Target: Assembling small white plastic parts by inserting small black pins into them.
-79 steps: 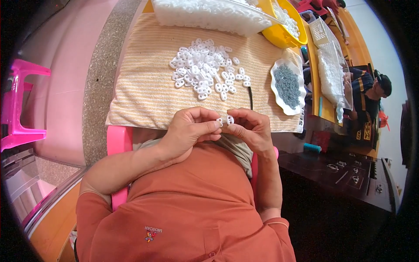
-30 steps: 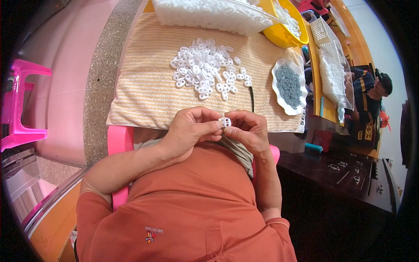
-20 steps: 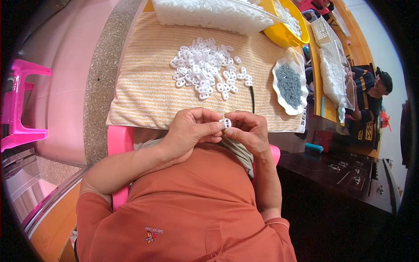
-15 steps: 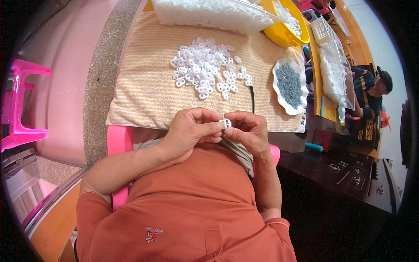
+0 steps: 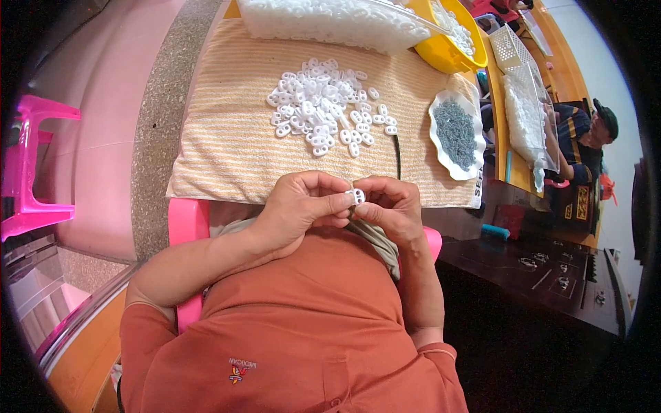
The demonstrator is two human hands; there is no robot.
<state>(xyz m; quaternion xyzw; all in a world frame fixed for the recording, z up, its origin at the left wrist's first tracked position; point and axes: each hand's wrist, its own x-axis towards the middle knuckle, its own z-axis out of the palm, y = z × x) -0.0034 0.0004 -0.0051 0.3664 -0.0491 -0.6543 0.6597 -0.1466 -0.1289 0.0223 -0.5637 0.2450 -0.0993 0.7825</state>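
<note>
Stripy towel held a pile of white bits. Grey bits sat right of the pile; on my side of it, my left hand and right hand both pinched a white piece.

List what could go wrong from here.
The small white part pinched in the fingers of the left hand and right hand is at the striped towel's near edge; if it slips, it might drop past that edge. The gray pieces heaped in the scalloped dish might spill if bumped.
</note>
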